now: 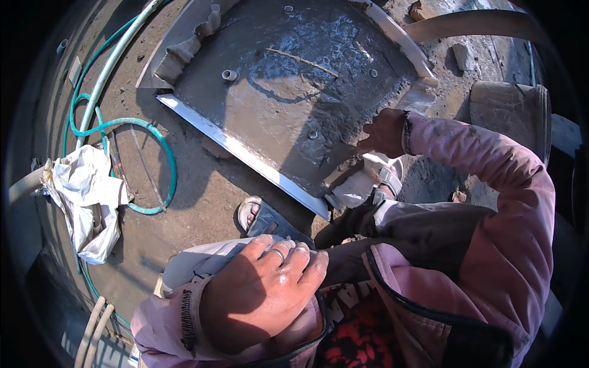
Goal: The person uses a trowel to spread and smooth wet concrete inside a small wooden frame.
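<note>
My left hand [264, 291] lies palm down over my raised knee, fingers stretched out, a ring on one finger and pale dust on the fingertips. My right hand [385, 134] reaches to the right-hand corner of a slab of wet grey cement [270, 113]. Its fingers are curled and in shadow; a dark grey strip runs from them along the slab's edge, and whether it is a tool or shadow is unclear. White edging boards [239, 153] frame the slab. Short pipe ends [229, 75] poke up through the cement, and a thin stick [300, 62] lies on it.
On the left, a green hose [172, 165] loops over the ground beside a pale pipe [113, 61] and a crumpled white sack [92, 196]. My sandalled foot [248, 211] is close to the near board. To the right are a grey bucket [512, 113] and a broken block [464, 57].
</note>
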Demonstrator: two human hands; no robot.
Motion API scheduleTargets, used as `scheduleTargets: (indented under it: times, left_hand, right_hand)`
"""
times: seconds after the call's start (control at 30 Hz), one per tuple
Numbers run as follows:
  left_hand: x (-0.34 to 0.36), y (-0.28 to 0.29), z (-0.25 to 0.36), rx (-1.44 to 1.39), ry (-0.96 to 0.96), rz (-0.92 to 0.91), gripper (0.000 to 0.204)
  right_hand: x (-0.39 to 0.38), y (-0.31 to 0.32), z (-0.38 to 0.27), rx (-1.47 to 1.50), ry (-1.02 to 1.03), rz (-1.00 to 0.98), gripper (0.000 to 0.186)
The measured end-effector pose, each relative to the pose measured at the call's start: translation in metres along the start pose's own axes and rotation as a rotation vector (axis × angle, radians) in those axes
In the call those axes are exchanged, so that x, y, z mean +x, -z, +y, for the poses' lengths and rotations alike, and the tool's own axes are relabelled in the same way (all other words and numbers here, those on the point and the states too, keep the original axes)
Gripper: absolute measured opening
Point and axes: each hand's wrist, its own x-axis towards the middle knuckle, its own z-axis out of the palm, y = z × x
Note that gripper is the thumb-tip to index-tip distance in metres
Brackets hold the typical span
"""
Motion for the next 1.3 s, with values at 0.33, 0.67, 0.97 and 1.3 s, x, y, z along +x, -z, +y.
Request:
scheduleTargets:
  times: [0.33, 0.67, 0.97, 1.3]
  left_hand:
    - [0.01, 0.006, -0.011, -0.043, 0.078, -0.107, 0.043]
    - [0.015, -0.008, -0.008, -0.051, 0.157, -0.329, 0.04]
    - [0.099, -0.074, -0.126, 0.077, 0.156, -0.161, 0.035]
    - [0.149, -0.183, -0.193, 0.338, -0.088, 0.059, 0.03]
  right_hand:
    - [0.0, -0.019, 0.021, 0.061, -0.085, 0.05, 0.039]
    - [-0.03, -0.038, 0.07, 0.105, -0.183, 0.217, 0.036]
    - [-0.083, -0.026, 0.11, 0.342, -0.404, 0.33, 0.035]
    - [-0.018, -0.039, 0.067, 0.322, -0.492, 0.269, 0.039]
